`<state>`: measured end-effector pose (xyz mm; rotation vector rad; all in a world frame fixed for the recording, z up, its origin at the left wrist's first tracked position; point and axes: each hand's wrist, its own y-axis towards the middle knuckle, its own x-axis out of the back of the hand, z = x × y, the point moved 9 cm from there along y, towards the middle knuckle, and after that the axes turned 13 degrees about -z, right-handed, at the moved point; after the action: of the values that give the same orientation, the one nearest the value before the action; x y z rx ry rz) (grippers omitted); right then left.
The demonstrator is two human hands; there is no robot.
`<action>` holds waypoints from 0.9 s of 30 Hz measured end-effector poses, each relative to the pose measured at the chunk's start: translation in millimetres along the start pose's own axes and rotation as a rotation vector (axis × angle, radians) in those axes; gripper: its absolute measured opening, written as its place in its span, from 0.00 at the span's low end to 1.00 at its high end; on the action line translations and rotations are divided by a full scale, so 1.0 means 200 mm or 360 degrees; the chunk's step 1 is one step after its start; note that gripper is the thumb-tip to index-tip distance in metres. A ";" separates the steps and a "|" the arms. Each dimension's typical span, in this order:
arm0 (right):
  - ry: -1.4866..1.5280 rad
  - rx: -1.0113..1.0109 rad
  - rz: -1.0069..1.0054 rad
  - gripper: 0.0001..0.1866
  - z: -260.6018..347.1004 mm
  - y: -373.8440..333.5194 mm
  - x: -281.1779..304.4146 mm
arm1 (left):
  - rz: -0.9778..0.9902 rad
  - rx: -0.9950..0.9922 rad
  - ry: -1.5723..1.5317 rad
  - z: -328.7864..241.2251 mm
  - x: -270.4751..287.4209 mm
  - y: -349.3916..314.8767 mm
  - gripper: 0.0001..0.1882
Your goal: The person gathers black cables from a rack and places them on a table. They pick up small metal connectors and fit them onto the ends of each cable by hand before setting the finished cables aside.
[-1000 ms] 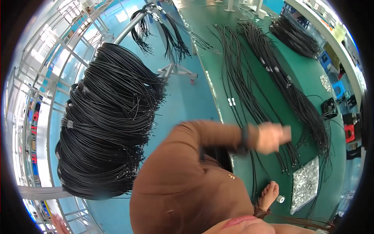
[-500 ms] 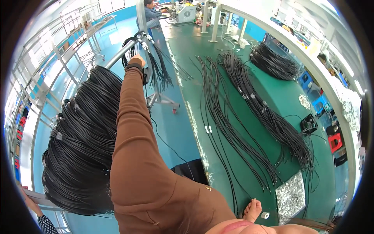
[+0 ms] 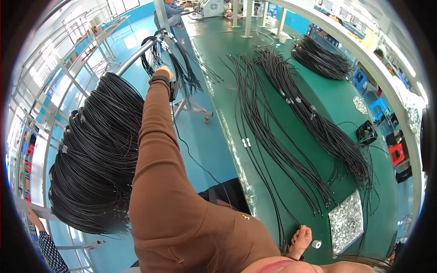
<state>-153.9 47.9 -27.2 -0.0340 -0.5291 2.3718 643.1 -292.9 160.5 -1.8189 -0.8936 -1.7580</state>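
My left hand (image 3: 165, 72), at the end of an outstretched brown sleeve, is beside black cables (image 3: 180, 68) hanging from a metal rail. Its back is toward me; the fingers are hidden, so I cannot tell what they hold. Low on the green table (image 3: 218, 102), my right hand (image 3: 299, 240) has its fingers curled together at the end of a thin black cable (image 3: 278, 202). This cable runs up the table to two small white tags (image 3: 246, 143). A white tape roll (image 3: 316, 244) lies by that hand, with loose cables (image 3: 273, 145) spread farther up the table.
A large bundle of black cables (image 3: 98, 154) hangs left of my arm. More cable bundles (image 3: 314, 113) and a coil (image 3: 321, 57) lie on the table, near a silvery sheet (image 3: 346, 223) and a black box (image 3: 366, 132). Another person's hand (image 3: 34, 218) rests at the far left.
The whole view has shifted slightly. My left hand has drawn back a little from the rail, lower beside the hanging cables. My right hand stays at the cable end.
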 end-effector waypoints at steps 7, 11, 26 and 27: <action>0.0012 0.0012 -0.0019 0.10 0.00 -0.01 -0.01 | 0.0047 -0.0281 0.0221 -0.23 0.08 -0.19 0.24; 0.0033 0.0030 -0.0018 0.10 -0.03 -0.02 -0.02 | 0.0083 -0.0089 0.0012 -0.16 -0.07 -0.12 0.23; 0.0024 0.0084 -0.0043 0.11 -0.14 0.04 -0.01 | -0.0299 0.0082 -0.0443 0.02 -0.04 0.06 0.33; 0.0020 0.0080 -0.0060 0.11 -0.14 0.05 -0.01 | -0.0311 0.0079 -0.0441 0.01 -0.05 0.07 0.33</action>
<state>-153.8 51.3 -57.2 -0.0161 -0.4597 2.3458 654.5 -302.3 152.5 -2.0340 -1.2497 -1.6001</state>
